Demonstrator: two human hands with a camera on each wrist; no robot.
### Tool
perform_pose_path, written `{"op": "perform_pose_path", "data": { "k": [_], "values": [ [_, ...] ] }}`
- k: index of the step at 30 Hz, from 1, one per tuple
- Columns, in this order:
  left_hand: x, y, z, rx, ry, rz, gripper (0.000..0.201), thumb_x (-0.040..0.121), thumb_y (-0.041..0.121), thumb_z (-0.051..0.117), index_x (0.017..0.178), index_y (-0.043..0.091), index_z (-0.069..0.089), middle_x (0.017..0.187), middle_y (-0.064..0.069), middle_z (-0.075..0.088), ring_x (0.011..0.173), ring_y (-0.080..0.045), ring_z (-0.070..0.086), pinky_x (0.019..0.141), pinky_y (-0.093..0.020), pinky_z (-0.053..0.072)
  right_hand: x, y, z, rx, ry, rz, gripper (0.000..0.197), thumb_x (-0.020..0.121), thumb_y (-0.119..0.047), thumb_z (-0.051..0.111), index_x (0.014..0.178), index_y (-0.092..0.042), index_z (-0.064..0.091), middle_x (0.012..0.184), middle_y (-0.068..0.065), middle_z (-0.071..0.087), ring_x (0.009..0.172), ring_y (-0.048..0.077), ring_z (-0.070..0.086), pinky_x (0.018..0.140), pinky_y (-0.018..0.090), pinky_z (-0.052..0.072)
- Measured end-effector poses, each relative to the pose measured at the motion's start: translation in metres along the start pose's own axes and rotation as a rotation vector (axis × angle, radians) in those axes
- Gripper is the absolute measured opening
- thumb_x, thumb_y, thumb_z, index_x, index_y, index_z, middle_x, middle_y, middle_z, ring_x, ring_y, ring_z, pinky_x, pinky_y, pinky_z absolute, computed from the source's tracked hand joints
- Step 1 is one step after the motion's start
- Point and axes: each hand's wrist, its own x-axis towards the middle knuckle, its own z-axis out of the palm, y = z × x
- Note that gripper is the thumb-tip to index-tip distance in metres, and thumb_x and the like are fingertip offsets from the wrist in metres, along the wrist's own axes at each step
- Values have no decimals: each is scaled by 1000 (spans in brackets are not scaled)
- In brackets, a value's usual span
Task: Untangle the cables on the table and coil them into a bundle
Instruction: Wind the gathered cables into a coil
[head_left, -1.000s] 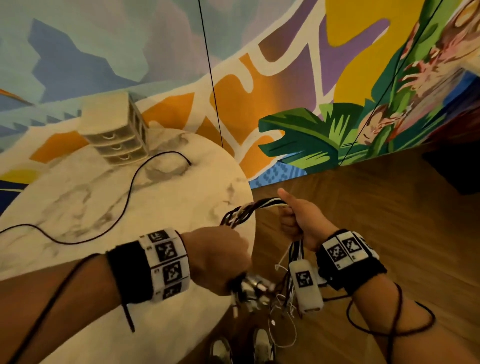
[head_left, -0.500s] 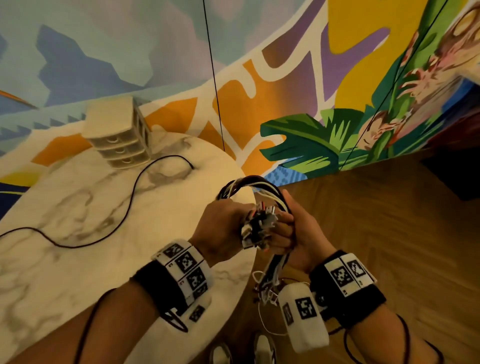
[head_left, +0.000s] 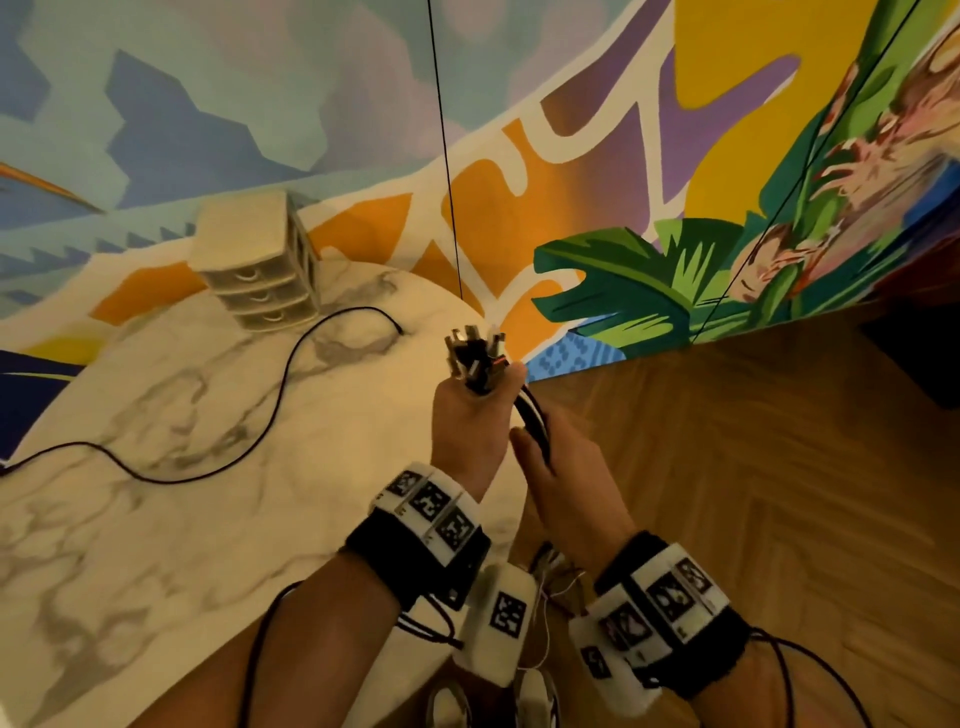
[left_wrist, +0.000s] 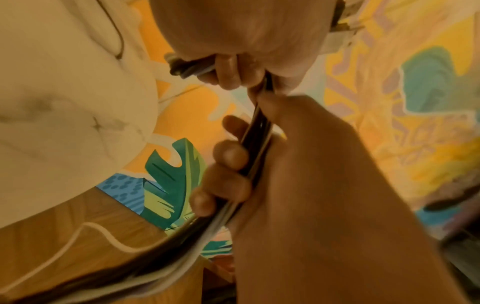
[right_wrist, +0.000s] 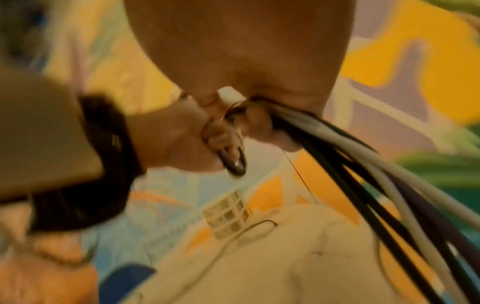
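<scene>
Both hands gripping cable bundle (head_left: 532, 415) past worktop's (head_left: 156, 467) right edge: left hand (head_left: 470, 426) now raised, right hand (head_left: 558, 467) just below.

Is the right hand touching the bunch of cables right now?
Touching. The left wrist view shows the right hand's fingers curled around the cable bundle.

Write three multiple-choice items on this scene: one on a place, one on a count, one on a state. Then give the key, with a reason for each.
1. Where does the drawer unit stand?
A. on the table, near the wall
B. on the floor
C. in a hand

2. How many drawers does it show?
A. one
B. three
C. six

3. What is the left hand doing?
A. lying flat on the table
B. hanging idle
C. gripping the cable bundle

Key: 1 A, its base rests on the marble top; 2 B, three stacked fronts; 3 C, connector ends jut above its fist.
</scene>
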Motion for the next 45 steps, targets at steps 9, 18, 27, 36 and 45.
{"op": "perform_pose_path", "data": {
  "k": [9,18,27,36,45],
  "values": [
    [-22,-12,-8,-125,-561,-24,29,83,44,64,87,17,72,65,9,66,65,-7,60,65,-25,47,6,-22,-35,1178,-295,431,51,93,-54,36,53,-24,31,37,-8,24,28,6,17,39,16,9],
    [-2,9,-19,-119,-448,8,22,86,34,60,87,18,75,63,-4,57,64,-17,53,65,-27,42,0,-28,-12,859,-470,391,57,91,-63,30,56,-18,33,48,-3,24,48,14,14,47,26,15],
    [6,16,-30,-535,-494,-147,34,87,30,47,61,12,35,56,-5,36,54,-17,35,63,-32,31,0,-21,10,648,-446,91,48,101,-36,36,55,-21,32,53,-3,24,45,13,16,44,27,14],
    [6,27,-45,-608,-653,-176,41,93,28,44,54,16,36,37,4,27,32,-11,25,45,-28,30,15,-16,6,37,-452,-131,36,86,-15,65,56,-12,45,51,-5,38,44,5,32,50,26,30],
    [18,37,-71,-390,-809,-231,43,82,33,63,52,15,39,34,5,24,29,-8,15,39,-23,8,49,5,-36,-404,-394,-126,16,84,-18,68,68,-18,70,66,2,66,59,18,59,59,37,51]
  ]
}}
